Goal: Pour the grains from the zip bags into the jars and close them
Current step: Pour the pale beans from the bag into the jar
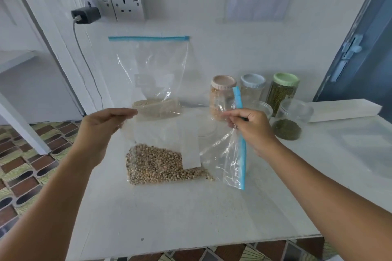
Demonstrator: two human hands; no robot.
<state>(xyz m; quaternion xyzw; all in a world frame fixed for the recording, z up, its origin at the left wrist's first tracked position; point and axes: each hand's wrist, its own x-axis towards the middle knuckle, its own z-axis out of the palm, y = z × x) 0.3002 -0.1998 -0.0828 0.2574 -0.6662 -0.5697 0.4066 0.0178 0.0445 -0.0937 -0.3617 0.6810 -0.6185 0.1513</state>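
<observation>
Both hands hold a clear plastic zip bag with a blue zip strip (182, 150) above a white table (191, 214). The left hand (101, 131) pinches the bag's left upper corner between thumb and fingertips. The right hand (250, 127) has its fingers curled round the blue strip and the bunched plastic at the bag's other side, so the strip runs down past this grip, tilted, and ends below it near the tabletop. Between and below the two grips, the beige round grains (161, 165) lie heaped in the bag's lower part, which rests on the table; a white label patch sits on the plastic just above them.

Beyond the left grip, a second clear zip bag with a blue strip (152, 74) stands upright against the white wall, with pale fine grain settled at its bottom. Beyond the right grip stand three lidded jars in a row: a clear jar with a pink lid (222, 95) holding yellowish grain, a clear jar with a pale blue lid (252, 89), and a clear jar with a green lid (284, 91) full of green grain. Just behind the right hand is an open clear jar (262, 108), partly hidden. To the right of that grip another clear open jar (292, 118) holds a low layer of green grain.
</observation>
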